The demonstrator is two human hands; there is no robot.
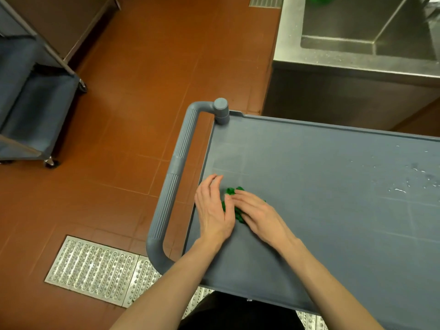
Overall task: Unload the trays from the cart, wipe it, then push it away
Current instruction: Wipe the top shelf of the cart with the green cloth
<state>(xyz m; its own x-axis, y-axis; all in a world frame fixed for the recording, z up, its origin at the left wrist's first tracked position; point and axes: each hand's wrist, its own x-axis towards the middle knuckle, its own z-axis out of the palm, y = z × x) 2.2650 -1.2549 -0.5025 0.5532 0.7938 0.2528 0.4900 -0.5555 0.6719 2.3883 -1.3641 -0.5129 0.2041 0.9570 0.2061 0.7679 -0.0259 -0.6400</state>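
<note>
Head view: both hands' straight fingers (240,198) press a mostly hidden green cloth (230,191); cart (333,186) cropped.

I see a blue-grey cart (321,186) with a ribbed grey handle (177,167), a bright green cloth (229,192) on it, a terracotta-red tiled floor (142,91), a silver drain grate (95,270) with a looped pattern at lower left, and a steel-grey sink (357,44) at upper right.
</note>
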